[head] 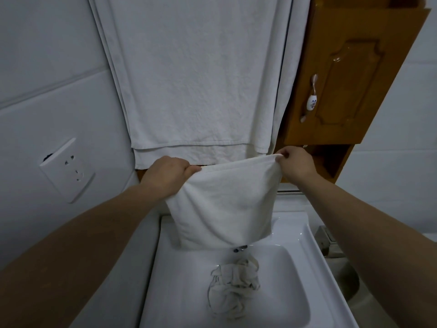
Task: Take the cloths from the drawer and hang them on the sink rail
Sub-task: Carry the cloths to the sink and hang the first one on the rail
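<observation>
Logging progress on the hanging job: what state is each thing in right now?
Left hand: grips towel's left corner.
Right hand: pinches towel's right corner.
Towel: held spread, hanging above the sink.
Rag: crumpled in the sink.
Big towels: hanging flat.
Socket: nothing plugged in.
Cabinet door: shut or ajar, cannot tell.

White cloth (pixel 224 204) — white sink (pixel 305 235) — orange-brown wood cabinet door (pixel 350 74), handle (pixel 311 101) white, floral-patterned.

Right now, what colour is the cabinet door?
The cabinet door is orange-brown wood, best seen in the head view.
</observation>
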{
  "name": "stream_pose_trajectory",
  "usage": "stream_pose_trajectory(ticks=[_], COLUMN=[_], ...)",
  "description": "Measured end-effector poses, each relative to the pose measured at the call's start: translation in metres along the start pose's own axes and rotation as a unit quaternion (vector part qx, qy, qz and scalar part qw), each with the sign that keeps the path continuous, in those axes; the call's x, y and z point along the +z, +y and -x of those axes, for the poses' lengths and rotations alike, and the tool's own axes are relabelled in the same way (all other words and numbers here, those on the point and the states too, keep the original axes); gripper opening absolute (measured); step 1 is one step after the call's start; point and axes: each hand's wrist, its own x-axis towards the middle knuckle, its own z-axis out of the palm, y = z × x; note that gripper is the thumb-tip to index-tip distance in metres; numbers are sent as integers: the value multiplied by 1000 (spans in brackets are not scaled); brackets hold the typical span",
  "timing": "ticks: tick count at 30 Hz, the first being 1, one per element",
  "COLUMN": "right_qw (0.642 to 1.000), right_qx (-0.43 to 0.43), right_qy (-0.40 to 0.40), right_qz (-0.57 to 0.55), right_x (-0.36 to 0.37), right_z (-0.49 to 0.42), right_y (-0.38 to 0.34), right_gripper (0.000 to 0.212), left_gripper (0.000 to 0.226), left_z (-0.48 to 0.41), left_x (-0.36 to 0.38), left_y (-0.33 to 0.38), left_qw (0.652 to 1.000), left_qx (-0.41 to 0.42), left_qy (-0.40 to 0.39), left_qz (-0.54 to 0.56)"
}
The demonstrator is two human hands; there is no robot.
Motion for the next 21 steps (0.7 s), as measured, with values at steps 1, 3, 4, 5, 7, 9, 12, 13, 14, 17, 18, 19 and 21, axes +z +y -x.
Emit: stream_pose_trajectory(ticks=[1,3,4,5,7,9,12,13,14,17,18,19,21], right_qw=[1000,999,999,998,999,998,994,991,987,980,979,979,981], right_qx=[10,32,38,36,9,-28,-61,-63,-63,-73,-78,-85,-102], right_qy=[0,-2,-3,-4,-11,-18,-30,-38,-49,-80,-86,-87,-74], right_qz=[-11,-34,-39,-41,-42,-48,-88,-114,-139,-165,-166,-163,-149], right_x=[1,2,3,4,9,16,28,30,33,40,43,45,49], right_z=[0,0,1,3,10,20,33,36,39,47,50,52,57], right_y=[-1,-1,-1,-2,-8,-21,-43,-50,-55,-69,-72,-75,-78], right_gripper=[18,15,13,12,16,21,21,19,18,18,20,21,21], left_gripper=[55,52,52,51,50,46,39,41,44,50,51,50,44], left_z=[-1,-1,-2,-2,-4,-7,-9,-9,-10,-14,-14,-13,-14], left_x=[1,4,6,7,10,10,10,9,8,4,2,2,4], left_y=[1,3,4,5,10,17,36,42,48,60,64,69,76], left_qw=[1000,1000,1000,1000,999,995,991,991,988,946,914,879,833], left_qx=[8,21,21,14,-12,-33,-31,-29,-34,-123,-163,-196,-227], left_qy=[-1,-4,-3,2,14,5,-25,-21,-10,21,22,14,-5], left_qz=[-2,1,5,11,44,93,125,133,153,300,371,434,505])
